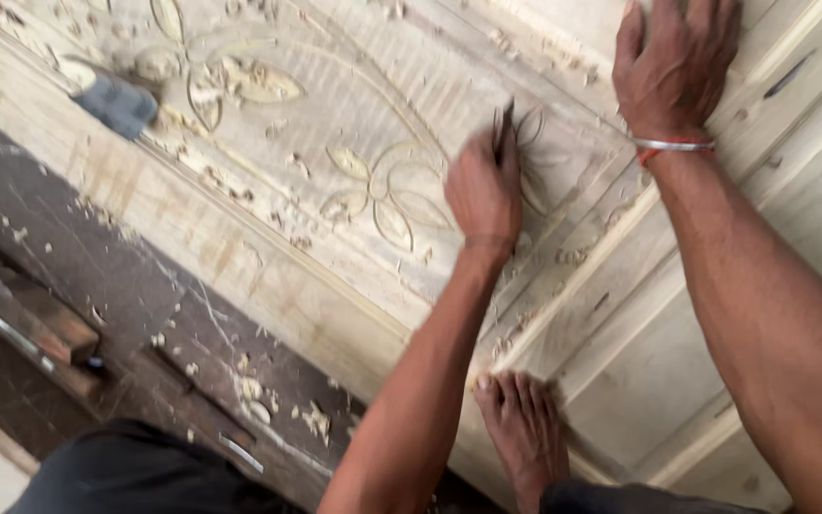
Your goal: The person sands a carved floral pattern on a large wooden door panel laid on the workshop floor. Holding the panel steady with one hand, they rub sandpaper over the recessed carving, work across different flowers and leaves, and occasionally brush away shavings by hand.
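Left hand: my left hand (pixel 483 195) is fisted tight round a thin dark carving tool (pixel 503 128), whose tip pokes out at 12 o'clock from my knuckles.
Right hand: my right hand (pixel 675 59) lies flat, fingers spread, holding nothing, pressing the wood at 2 o'clock from the tool.
Work: the tip sits on a petal outline (pixel 535 128) on the pale carved panel (pixel 354 105); a finished flower (pixel 384 190) lies just at 9 o'clock from my fist.
Doing it well: I judge short, shallow pushes along the drawn line are best, wrist low and the flat hand bearing down so the board stays put.
Foot: my bare foot (pixel 523 428) rests on the panel at 6 o'clock, near the raised frame moulding (pixel 611 238).
Edges: that moulding runs close at 4 o'clock, so a slip could nick it.
Open room: plain carved ground lies at 10 o'clock; a blurred grey object (pixel 118 103) sits well apart there.
Floor: wood chips (pixel 314 419) litter the dark boards at 7 o'clock.
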